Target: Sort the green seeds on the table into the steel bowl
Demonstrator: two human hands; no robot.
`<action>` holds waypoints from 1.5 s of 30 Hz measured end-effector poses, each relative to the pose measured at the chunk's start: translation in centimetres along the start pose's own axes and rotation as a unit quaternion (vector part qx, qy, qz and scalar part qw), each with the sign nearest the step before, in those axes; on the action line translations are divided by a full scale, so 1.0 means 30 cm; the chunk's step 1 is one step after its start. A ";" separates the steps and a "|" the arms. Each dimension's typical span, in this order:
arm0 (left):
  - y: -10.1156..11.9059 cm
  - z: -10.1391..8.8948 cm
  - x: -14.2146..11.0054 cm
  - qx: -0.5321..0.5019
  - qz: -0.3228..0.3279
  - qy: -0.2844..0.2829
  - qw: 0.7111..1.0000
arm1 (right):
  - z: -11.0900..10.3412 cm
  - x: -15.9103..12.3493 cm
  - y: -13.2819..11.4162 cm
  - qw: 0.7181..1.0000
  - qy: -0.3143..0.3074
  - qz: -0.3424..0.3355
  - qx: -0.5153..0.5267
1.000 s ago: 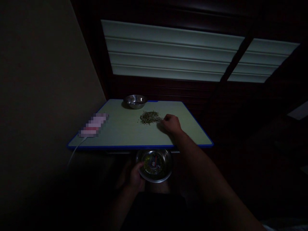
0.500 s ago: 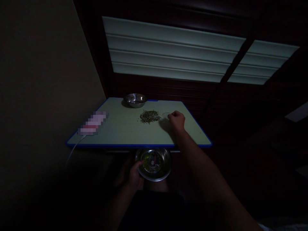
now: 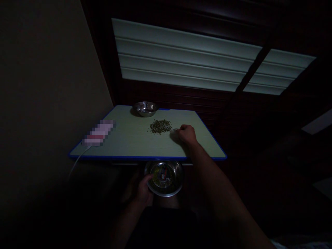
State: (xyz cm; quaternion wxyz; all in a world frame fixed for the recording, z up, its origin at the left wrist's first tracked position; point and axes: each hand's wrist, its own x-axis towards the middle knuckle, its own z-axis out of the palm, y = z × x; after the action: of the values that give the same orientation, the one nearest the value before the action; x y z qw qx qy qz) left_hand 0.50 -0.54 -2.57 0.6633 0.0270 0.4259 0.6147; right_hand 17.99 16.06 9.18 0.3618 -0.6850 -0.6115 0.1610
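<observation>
The right hand (image 3: 187, 134) pinches a small clear piece (image 3: 174, 131) just beside the heap of grains (image 3: 160, 127); the left hand (image 3: 145, 191) grasps the lower metal bowl (image 3: 178, 174) by its rim.

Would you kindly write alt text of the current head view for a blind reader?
A person's right hand pinches a small clear object beside scattered dark grains on a pale, blue-edged table, while the left hand holds a metal basin below its near edge. A metal bowl sits farther back.
</observation>
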 end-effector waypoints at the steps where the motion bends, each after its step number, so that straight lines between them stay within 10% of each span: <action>1: -0.001 -0.002 0.002 0.000 -0.001 0.001 1.000 | -0.002 -0.001 -0.002 1.000 0.000 0.001 -0.016; 45: 0.009 0.021 -0.019 -0.005 -0.022 0.012 1.000 | -0.055 0.024 0.041 0.982 0.113 0.122 -0.083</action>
State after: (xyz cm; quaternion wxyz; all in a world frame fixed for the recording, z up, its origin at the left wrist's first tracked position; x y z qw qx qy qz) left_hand 0.73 -0.66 -1.71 0.6716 0.0065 0.4312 0.6025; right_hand 20.11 16.28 9.61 0.3477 -0.7963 -0.4895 0.0741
